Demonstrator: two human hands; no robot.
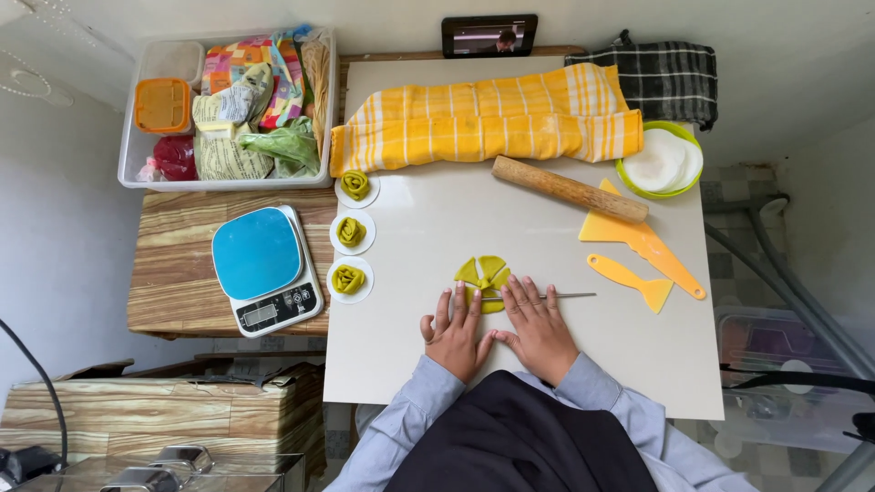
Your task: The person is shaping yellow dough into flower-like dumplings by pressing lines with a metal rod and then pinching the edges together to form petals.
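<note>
A flat round of yellow-green dough (483, 272), cut into wedge-like pieces, lies on the white board (428, 228). My left hand (454, 333) rests flat on the board, its fingertips touching the near left edge of the dough. My right hand (538, 328) lies flat beside it, its fingertips pressing on a thin metal rod (558, 295) that runs across the near part of the dough. Three rolled dough roses (349, 279) sit on small white discs along the board's left edge.
A wooden rolling pin (569, 189), a yellow scraper (643, 240) and a small yellow spatula (632, 281) lie at right. A striped yellow towel (483, 118) crosses the back. A green bowl of white discs (661, 161) stands at back right, a blue scale (264, 267) at left.
</note>
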